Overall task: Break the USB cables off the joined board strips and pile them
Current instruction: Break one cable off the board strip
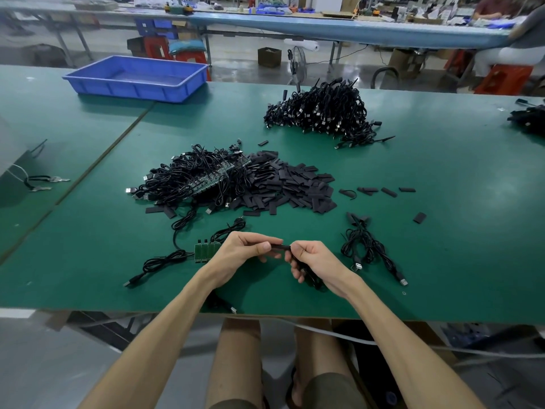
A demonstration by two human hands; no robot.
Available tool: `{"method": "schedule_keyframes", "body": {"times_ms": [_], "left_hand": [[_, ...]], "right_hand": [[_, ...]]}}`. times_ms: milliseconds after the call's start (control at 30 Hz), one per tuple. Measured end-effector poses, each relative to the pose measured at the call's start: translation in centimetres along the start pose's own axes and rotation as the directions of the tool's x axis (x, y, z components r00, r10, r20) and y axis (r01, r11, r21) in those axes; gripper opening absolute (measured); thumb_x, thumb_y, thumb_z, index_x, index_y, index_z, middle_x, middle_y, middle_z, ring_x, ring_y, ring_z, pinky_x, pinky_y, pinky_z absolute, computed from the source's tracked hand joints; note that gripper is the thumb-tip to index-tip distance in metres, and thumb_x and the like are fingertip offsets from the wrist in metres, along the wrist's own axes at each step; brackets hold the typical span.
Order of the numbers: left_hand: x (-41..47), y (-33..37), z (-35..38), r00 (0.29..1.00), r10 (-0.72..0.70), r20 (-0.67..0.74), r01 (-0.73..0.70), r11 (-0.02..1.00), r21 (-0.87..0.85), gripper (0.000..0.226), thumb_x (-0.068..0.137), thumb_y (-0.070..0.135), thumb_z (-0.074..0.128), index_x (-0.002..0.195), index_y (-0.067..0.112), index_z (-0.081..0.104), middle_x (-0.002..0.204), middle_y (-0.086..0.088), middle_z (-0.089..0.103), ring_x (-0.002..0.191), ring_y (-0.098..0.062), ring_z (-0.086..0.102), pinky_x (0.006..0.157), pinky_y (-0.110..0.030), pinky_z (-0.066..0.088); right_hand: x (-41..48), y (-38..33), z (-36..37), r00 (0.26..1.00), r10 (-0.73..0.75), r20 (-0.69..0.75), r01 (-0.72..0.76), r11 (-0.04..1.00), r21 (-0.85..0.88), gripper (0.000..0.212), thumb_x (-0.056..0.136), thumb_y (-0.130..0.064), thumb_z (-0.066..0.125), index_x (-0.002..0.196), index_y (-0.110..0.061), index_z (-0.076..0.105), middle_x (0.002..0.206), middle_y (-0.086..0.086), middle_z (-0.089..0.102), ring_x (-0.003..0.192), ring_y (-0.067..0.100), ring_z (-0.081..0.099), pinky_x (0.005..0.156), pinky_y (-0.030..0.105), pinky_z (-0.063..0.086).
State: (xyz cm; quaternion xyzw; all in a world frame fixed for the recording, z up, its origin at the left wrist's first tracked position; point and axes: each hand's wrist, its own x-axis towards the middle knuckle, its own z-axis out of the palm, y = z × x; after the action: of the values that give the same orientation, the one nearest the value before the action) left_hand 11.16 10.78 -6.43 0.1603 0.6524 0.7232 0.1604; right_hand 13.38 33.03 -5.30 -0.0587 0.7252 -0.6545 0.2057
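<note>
While left hand [244, 255] and right hand [314, 261] pinch it, a USB cable [280, 247] apparently bridges them.

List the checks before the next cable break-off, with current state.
1. Left hand grip on the black cable end: pinched, ok.
2. Right hand grip: fingers curled round the same cable, ok.
3. Held cable free of its board: cannot tell, the hands cover it.
4. Next work in reach: green board strip lies by the left hand, cables attached, ok.
5. Drop spot: loose cables lie right of the right hand, ok.
6. Supply: tangled strip pile ahead on the table, ok.
</note>
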Motion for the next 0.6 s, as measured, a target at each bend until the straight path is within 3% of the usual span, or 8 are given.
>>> {"method": "schedule_keyframes", "body": {"times_ms": [200, 333, 600], "left_hand": [[0.05, -0.07, 0.02, 1.000, -0.007, -0.015, 0.007, 1.000, 0.018, 0.024, 0.084, 0.018, 0.075, 0.106, 0.009, 0.079, 0.101, -0.023, 0.075, 0.096, -0.030, 0.071, 0.078, -0.028, 0.054], [0.03, 0.02, 0.00, 1.000, -0.007, 0.008, 0.006, 1.000, 0.030, 0.021, 0.082, 0.019, 0.076, 0.102, 0.014, 0.081, 0.096, -0.017, 0.077, 0.090, -0.023, 0.074, 0.077, -0.025, 0.055], [0.15, -0.10, -0.07, 1.000, -0.001, 0.019, 0.000, 0.998, 0.058, 0.020, 0.088, 0.016, 0.071, 0.106, 0.012, 0.080, 0.102, -0.019, 0.076, 0.093, -0.029, 0.074, 0.077, -0.028, 0.055]], "right_hand": [[-0.02, -0.17, -0.37, 0.999, 0.002, 0.051, -0.001, 1.000, -0.022, 0.034, 0.108, -0.024, 0.050, 0.085, -0.002, 0.063, 0.068, 0.008, 0.059, 0.058, 0.018, 0.060, 0.054, 0.025, 0.052], [-0.08, -0.21, -0.54, 0.997, 0.001, 0.072, 0.001, 0.999, -0.039, 0.034, 0.107, -0.025, 0.052, 0.085, -0.002, 0.063, 0.068, 0.008, 0.059, 0.059, 0.018, 0.061, 0.055, 0.025, 0.053], [-0.04, -0.17, -0.47, 0.997, -0.004, 0.071, 0.009, 0.997, -0.082, 0.033, 0.106, -0.025, 0.052, 0.086, -0.001, 0.063, 0.068, 0.008, 0.059, 0.059, 0.018, 0.061, 0.055, 0.025, 0.053]]}}
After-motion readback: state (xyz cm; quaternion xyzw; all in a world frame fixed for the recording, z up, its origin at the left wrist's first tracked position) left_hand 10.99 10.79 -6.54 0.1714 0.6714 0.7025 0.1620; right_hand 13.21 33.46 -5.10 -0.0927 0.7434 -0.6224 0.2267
